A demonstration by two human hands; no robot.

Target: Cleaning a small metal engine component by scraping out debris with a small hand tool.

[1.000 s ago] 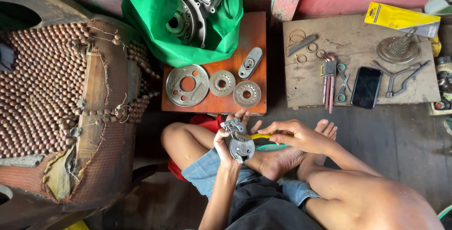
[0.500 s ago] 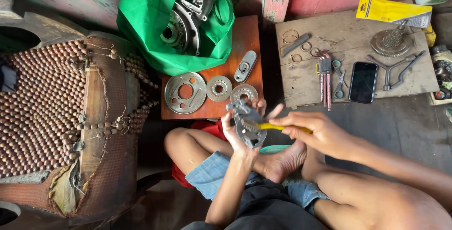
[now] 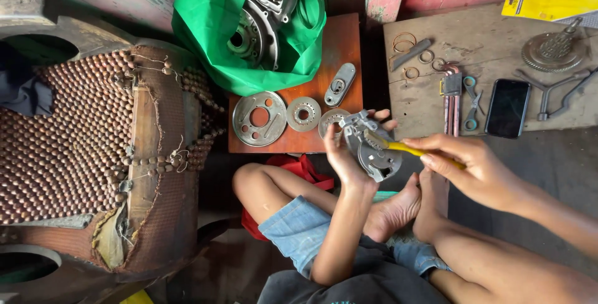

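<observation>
Left hand [image 3: 344, 157] gripping a grey metal engine part [image 3: 369, 145] from behind. Right hand [image 3: 470, 170] clamped on a yellow-handled tool [image 3: 408, 149], tip against it.

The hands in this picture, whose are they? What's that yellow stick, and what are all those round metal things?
The camera sits on a person's head and looks down, so you see their own legs and hands. The left hand holds up a grey metal machine part. The right hand pokes a yellow-handled tool into it. In front, a reddish board carries round metal discs and a green bag with more metal parts. To the right, a wooden board holds hex keys, a dark phone and a gear.
</observation>
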